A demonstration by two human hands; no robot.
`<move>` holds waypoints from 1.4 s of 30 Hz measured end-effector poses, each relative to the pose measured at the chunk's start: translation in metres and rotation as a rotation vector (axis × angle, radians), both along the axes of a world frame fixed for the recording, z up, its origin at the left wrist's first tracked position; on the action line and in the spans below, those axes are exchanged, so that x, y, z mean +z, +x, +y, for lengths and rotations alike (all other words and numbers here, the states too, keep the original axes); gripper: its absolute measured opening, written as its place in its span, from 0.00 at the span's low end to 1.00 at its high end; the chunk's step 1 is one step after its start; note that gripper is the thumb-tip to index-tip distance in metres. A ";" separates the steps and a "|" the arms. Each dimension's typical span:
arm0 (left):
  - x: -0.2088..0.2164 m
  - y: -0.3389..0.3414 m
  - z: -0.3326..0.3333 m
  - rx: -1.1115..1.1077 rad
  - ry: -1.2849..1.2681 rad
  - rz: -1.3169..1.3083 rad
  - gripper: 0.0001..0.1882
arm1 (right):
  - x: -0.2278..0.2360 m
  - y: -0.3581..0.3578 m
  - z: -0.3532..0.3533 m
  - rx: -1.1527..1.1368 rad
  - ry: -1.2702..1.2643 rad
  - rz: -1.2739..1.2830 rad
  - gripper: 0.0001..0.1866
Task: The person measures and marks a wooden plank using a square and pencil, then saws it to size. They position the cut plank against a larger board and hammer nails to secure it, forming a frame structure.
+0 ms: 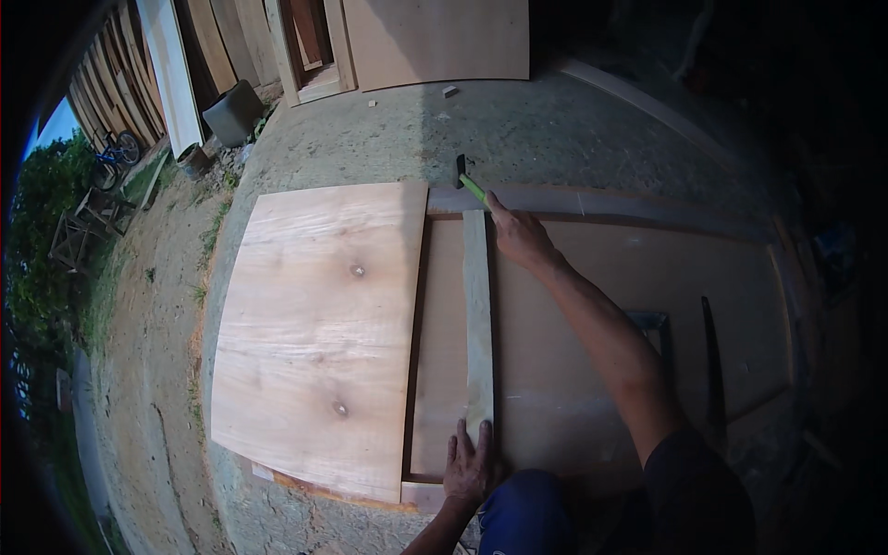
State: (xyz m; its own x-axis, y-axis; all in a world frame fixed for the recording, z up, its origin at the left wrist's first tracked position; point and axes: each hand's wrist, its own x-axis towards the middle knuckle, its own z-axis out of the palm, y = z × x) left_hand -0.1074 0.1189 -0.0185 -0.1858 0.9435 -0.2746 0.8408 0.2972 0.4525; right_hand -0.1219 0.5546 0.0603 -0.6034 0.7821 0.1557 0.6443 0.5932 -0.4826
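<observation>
My right hand (524, 239) is closed around the green handle of a hammer (474, 190), whose dark head is raised beyond the far end of a wooden slat (478, 314). The slat lies across a framed wooden panel (592, 314) on the ground. At its near end, my left hand (470, 467) rests with outstretched fingers on the wood. A light plywood sheet (314, 333) covers the left part of the frame, just left of the slat.
On the panel's right side lie a handsaw (710, 361) and a squarish metal-looking tool (659, 324), partly behind my forearm. A large board (439, 42) stands at the back. Boards (171, 74) lean at the far left beside a grey container (235, 115). My knee (525, 513) is near the frame.
</observation>
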 end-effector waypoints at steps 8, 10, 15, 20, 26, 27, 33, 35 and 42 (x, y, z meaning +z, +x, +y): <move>0.010 0.000 0.003 0.045 -0.022 -0.045 0.41 | 0.050 -0.025 0.019 0.198 0.019 -0.357 0.32; 0.017 -0.002 0.004 0.049 -0.028 -0.074 0.39 | 0.072 -0.037 0.014 0.327 0.218 -0.394 0.31; 0.005 0.008 0.008 0.017 -0.039 -0.075 0.38 | 0.086 -0.069 0.030 0.464 0.346 -0.857 0.27; 0.009 0.002 0.005 0.044 -0.059 -0.120 0.39 | 0.111 -0.099 0.022 0.576 0.385 -0.871 0.15; -0.002 0.002 0.000 0.032 -0.020 -0.110 0.41 | 0.106 -0.108 0.021 0.489 0.353 -1.093 0.12; 0.000 0.003 0.003 0.041 -0.016 -0.124 0.41 | 0.104 -0.103 0.024 0.507 0.357 -1.027 0.12; -0.002 0.004 0.003 0.047 0.000 -0.128 0.39 | 0.095 -0.092 0.037 0.471 0.344 -1.057 0.18; 0.000 0.002 0.005 0.057 0.006 -0.138 0.39 | 0.086 -0.068 0.046 0.404 0.265 -0.825 0.22; 0.000 0.004 0.003 0.051 0.003 -0.121 0.40 | -0.013 0.017 0.006 0.005 0.029 0.006 0.29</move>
